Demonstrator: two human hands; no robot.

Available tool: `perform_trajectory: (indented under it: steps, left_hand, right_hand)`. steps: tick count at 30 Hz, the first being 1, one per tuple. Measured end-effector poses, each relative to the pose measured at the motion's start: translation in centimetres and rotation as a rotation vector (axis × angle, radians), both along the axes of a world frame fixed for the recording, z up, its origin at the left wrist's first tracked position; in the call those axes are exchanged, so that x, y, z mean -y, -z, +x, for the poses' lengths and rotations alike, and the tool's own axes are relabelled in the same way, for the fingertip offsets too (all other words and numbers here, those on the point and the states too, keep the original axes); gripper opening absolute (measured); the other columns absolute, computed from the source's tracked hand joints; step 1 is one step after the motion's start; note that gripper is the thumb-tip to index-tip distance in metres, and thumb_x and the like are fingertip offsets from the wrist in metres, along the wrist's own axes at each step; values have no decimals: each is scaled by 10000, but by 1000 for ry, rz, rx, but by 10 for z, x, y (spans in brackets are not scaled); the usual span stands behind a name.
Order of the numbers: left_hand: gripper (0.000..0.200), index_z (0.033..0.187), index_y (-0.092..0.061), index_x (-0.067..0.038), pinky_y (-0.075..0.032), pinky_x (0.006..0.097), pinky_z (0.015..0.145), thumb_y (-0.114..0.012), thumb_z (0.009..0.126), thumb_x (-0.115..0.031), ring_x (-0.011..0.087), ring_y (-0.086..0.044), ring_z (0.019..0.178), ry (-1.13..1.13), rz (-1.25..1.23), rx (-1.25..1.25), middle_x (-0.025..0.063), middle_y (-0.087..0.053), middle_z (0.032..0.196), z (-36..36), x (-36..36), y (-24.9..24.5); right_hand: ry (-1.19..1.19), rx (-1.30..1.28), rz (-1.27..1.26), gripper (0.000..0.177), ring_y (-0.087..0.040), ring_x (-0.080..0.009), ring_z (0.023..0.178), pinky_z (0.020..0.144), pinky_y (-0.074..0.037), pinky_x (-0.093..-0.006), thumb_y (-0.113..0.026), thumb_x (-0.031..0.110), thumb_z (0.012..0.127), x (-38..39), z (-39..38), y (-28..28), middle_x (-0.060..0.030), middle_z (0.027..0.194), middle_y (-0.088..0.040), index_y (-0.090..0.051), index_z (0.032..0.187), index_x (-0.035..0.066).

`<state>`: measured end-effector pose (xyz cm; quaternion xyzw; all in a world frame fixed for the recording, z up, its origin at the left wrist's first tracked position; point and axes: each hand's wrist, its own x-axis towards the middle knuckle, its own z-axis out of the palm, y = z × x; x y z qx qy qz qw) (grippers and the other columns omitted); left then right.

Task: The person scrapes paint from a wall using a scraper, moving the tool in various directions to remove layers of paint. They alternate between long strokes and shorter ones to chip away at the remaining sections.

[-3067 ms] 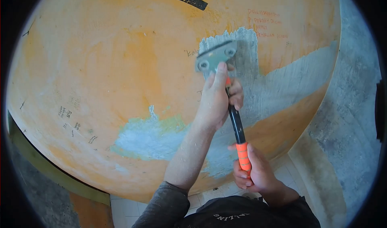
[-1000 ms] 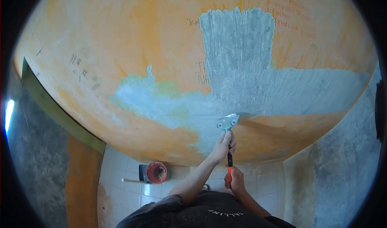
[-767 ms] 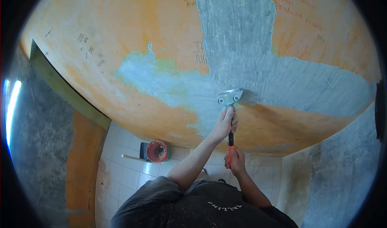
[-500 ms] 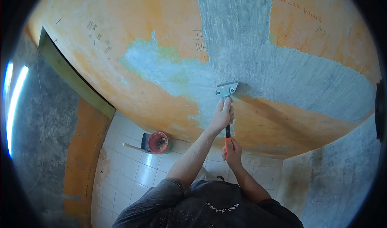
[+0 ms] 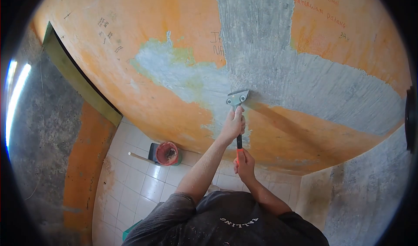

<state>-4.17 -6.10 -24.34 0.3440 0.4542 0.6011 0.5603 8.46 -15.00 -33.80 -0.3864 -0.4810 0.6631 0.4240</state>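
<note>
observation: a person faces an orange-painted wall [image 5: 143,41] with a long-handled scraper [image 5: 237,99] in both hands. the scraper's metal head lies against the wall at the lower left corner of a bare grey patch [image 5: 270,67], right where stripped plaster meets paint. its black and orange handle runs down and toward the person.

left hand [image 5: 233,124]: high on the shaft just under the head, fingers pressed together and curled round it. one finger appears laid up toward the blade, though that is too small to confirm.

right hand [image 5: 244,164]: lower and nearer, fingers wrapped tight round the orange grip.

surroundings: a pale blue-green patch [image 5: 183,76] lies left of the blade. handwriting [image 5: 318,2] sits on the paint at far right. a red bucket [image 5: 166,153] stands on the white tiled floor [image 5: 130,189] by the foot of the wall, left of the arms and well apart from the tool.

assessment: the step in hand appears to be stripping paint, with the blade set at the paint edge for a stroke. much orange remains below and to both sides, so the work looks partly done.

requirement for the next move: firm pressure from the upper hand to hold the blade flat, drive from the lower hand, and the edge kept on the paint line.
</note>
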Motion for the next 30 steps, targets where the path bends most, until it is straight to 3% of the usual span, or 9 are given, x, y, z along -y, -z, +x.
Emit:
perform_trajectory:
  steps: [9,13,16,19,21,28,30]
  left_hand:
    - [284,1083,-381,-129,-312,249,410,-399,1049,-410,71,-328,429,14,-10,-12,-43,-321,576,-5,-2,2]
    - [268,1100,-378,-112,-321,245,405,-382,1058,-377,73,-338,431,4,21,-59,-36,-331,581,-15,1,-11]
    - [285,1114,-380,-108,-332,249,407,-352,1064,-388,80,-342,434,58,29,-49,-24,-343,591,-19,4,2]
    - [347,1125,-409,-106,-335,258,429,-331,1061,-437,94,-350,450,129,33,26,-18,-351,601,-24,0,6]
    - [404,1120,-446,-102,-317,263,450,-320,1054,-479,103,-342,467,192,14,419,-17,-354,610,-34,-3,5]
    - [410,1104,-474,-93,-288,246,465,-342,1051,-478,88,-365,492,265,-45,354,-33,-363,616,-44,-7,-1]
    - [374,1088,-480,-102,-277,252,464,-347,1057,-450,89,-326,483,201,-110,217,-28,-348,620,-43,-6,-11]
  right_hand:
    - [-7,-15,-50,419,-426,-97,390,373,-365,-253,-432,389,1044,2,-9,5,-24,569,-460,-540,1265,49]
    - [13,0,-148,402,-432,-94,399,379,-368,-248,-421,371,1048,15,-22,-22,-25,577,-465,-542,1271,60]
    - [44,-12,-87,394,-432,-96,395,380,-369,-246,-420,365,1048,8,-21,9,-25,573,-467,-546,1271,66]
    - [78,-8,-96,390,-435,-100,399,384,-369,-243,-402,343,1053,16,-30,4,-32,577,-481,-548,1261,47]
    - [100,4,-92,388,-435,-100,401,386,-368,-243,-396,339,1055,18,-36,-6,-34,579,-484,-550,1245,38]
    - [101,-84,-201,433,-398,-103,371,371,-355,-273,-389,410,1047,25,-46,3,-36,555,-468,-531,1169,20]
    - [67,-137,-252,450,-392,-105,367,368,-352,-279,-392,427,1043,25,-54,-7,-37,555,-466,-525,1180,20]
